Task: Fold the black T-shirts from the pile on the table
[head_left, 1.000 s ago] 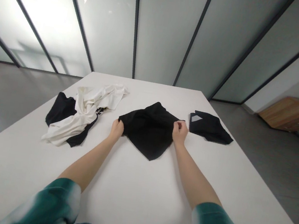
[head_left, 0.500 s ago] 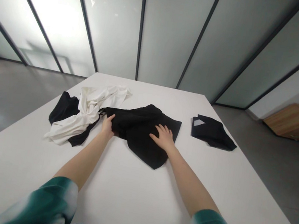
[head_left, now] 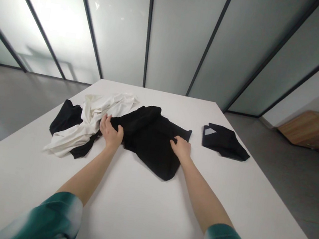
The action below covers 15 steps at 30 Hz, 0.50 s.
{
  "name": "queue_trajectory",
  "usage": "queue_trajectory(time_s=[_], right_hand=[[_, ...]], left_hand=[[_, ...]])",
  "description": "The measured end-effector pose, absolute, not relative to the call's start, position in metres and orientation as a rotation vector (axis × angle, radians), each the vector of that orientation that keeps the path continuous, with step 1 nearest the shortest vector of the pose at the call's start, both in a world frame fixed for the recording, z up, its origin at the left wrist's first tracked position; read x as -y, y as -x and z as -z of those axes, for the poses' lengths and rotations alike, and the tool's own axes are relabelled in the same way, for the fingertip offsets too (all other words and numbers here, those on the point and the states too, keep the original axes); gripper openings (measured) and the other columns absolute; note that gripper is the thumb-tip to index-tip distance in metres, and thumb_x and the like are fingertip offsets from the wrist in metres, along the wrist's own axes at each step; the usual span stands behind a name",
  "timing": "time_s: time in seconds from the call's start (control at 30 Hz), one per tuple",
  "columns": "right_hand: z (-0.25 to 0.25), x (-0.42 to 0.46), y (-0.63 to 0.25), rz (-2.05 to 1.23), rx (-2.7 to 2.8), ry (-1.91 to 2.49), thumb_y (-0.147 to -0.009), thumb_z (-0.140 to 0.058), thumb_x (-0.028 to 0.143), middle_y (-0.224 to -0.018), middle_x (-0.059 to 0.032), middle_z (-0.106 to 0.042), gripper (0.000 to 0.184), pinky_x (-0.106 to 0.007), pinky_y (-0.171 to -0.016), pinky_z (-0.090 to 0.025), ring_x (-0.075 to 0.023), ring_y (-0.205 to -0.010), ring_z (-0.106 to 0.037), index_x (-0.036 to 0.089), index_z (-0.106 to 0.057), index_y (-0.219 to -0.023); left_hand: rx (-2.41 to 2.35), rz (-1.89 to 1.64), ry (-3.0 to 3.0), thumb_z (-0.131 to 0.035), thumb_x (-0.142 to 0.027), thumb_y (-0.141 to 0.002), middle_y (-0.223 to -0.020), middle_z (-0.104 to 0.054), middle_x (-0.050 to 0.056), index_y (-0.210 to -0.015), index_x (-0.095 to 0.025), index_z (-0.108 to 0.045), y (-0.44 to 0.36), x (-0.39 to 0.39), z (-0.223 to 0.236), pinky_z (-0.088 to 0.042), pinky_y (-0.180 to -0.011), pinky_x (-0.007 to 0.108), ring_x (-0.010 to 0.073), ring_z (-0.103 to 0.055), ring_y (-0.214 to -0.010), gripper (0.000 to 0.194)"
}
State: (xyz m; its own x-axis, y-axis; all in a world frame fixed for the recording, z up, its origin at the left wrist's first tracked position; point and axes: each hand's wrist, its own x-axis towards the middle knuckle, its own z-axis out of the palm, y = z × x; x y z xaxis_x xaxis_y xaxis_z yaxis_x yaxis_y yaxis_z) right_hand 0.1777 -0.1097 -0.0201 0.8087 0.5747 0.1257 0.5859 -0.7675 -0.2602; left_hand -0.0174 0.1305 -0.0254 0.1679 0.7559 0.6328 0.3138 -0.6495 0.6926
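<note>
A black garment [head_left: 151,142] is spread with folds across the middle of the white table [head_left: 140,205]. At its left end rests my left hand [head_left: 111,133], thumb apart from the fingers, the fingertips by the edge of a crumpled white garment [head_left: 90,122]. My right hand [head_left: 181,149] is at the black garment's right side, its fingers curled in and pinching the cloth. The exact kind of the black garment cannot be made out.
Under and beside the white garment lies another black cloth [head_left: 67,117] on the left. A folded black garment [head_left: 225,142] with a pale grey patch sits on the right. Frosted glass panels [head_left: 176,33] stand behind the table; a wooden cabinet [head_left: 312,129] is at far right.
My left hand has loosened from the black garment's left end, its fingers now spread toward the white garment. My right hand has slid toward the right edge and curled its fingers. The cloth's upper-left part has shifted.
</note>
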Motion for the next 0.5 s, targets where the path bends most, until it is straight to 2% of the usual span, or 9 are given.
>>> queue_trajectory(time_s=[0.07, 0.13, 0.2, 0.27, 0.33, 0.37, 0.43, 0.5], right_hand=[[0.017, 0.110, -0.177, 0.154, 0.888, 2.658, -0.096, -0.046, 0.035, -0.112, -0.0144, -0.069, 0.034, -0.043, -0.090, -0.044, -0.0309, -0.104, -0.062, 0.019, -0.069, -0.115], [0.012, 0.109, -0.173, 0.293, 0.921, 2.555, -0.096, -0.045, 0.031, -0.114, -0.0163, -0.067, 0.034, -0.045, -0.091, -0.043, -0.0318, -0.105, -0.060, 0.017, -0.069, -0.115], [0.008, 0.106, -0.163, 0.381, 1.049, 2.380, -0.094, -0.045, 0.023, -0.114, -0.0161, -0.066, 0.034, -0.045, -0.094, -0.042, -0.0310, -0.107, -0.058, 0.016, -0.070, -0.115], [0.005, 0.099, -0.145, 0.323, 1.288, 2.163, -0.088, -0.046, 0.013, -0.110, -0.0129, -0.069, 0.034, -0.042, -0.095, -0.042, -0.0281, -0.107, -0.058, 0.018, -0.073, -0.107], [0.005, 0.091, -0.121, 0.080, 1.577, 1.931, -0.081, -0.049, 0.007, -0.100, -0.0072, -0.072, 0.034, -0.038, -0.092, -0.045, -0.0240, -0.100, -0.062, 0.021, -0.076, -0.095], [0.006, 0.087, -0.109, -0.086, 1.697, 1.819, -0.078, -0.050, 0.006, -0.093, -0.0040, -0.073, 0.034, -0.035, -0.090, -0.047, -0.0218, -0.094, -0.065, 0.023, -0.076, -0.091], [0.008, 0.082, -0.091, -0.329, 1.781, 1.674, -0.079, -0.052, 0.007, -0.088, 0.0002, -0.075, 0.032, -0.031, -0.087, -0.050, -0.0185, -0.086, -0.067, 0.025, -0.076, -0.089], [0.010, 0.081, -0.086, -0.301, 1.671, 1.713, -0.084, -0.050, 0.011, -0.096, -0.0008, -0.075, 0.031, -0.031, -0.089, -0.050, -0.0184, -0.090, -0.068, 0.025, -0.075, -0.096]], left_hand=[[-0.776, -1.284, -2.279, -0.055, -0.023, -0.081, -0.119, -0.064, 0.014, -0.113, -0.018, -0.061, 0.016, -0.108, 0.019, -0.035, -0.112, 0.050, 0.0310, -0.054, -0.123, 0.033], [-0.521, -1.001, -2.414, -0.054, -0.026, -0.084, -0.093, -0.069, 0.009, -0.100, -0.020, -0.065, 0.012, -0.086, 0.016, -0.046, -0.099, 0.045, 0.0260, -0.065, -0.096, 0.021], [-0.319, -0.798, -2.402, -0.054, -0.031, -0.086, -0.088, -0.069, 0.007, -0.104, -0.021, -0.065, 0.007, -0.068, 0.018, -0.051, -0.089, 0.040, 0.0210, -0.065, -0.081, 0.023], [-0.239, -0.744, -2.242, -0.056, -0.038, -0.087, -0.107, -0.068, 0.010, -0.120, -0.020, -0.060, 0.001, -0.059, 0.022, -0.053, -0.083, 0.037, 0.0192, -0.066, -0.085, 0.037], [-0.294, -0.762, -2.024, -0.059, -0.042, -0.086, -0.124, -0.062, 0.013, -0.133, -0.020, -0.050, -0.004, -0.059, 0.028, -0.054, -0.083, 0.036, 0.0199, -0.066, -0.095, 0.053], [-0.352, -0.771, -1.935, -0.061, -0.043, -0.085, -0.126, -0.062, 0.013, -0.135, -0.019, -0.048, -0.006, -0.062, 0.031, -0.054, -0.084, 0.036, 0.0207, -0.066, -0.098, 0.058], [-0.453, -0.741, -1.853, -0.065, -0.043, -0.081, -0.111, -0.067, 0.010, -0.123, -0.018, -0.056, -0.008, -0.071, 0.036, -0.053, -0.086, 0.038, 0.0222, -0.066, -0.096, 0.050], [-0.496, -0.677, -1.850, -0.066, -0.040, -0.079, -0.088, -0.069, 0.005, -0.097, -0.018, -0.064, -0.010, -0.079, 0.039, -0.054, -0.084, 0.039, 0.0234, -0.066, -0.088, 0.029]])
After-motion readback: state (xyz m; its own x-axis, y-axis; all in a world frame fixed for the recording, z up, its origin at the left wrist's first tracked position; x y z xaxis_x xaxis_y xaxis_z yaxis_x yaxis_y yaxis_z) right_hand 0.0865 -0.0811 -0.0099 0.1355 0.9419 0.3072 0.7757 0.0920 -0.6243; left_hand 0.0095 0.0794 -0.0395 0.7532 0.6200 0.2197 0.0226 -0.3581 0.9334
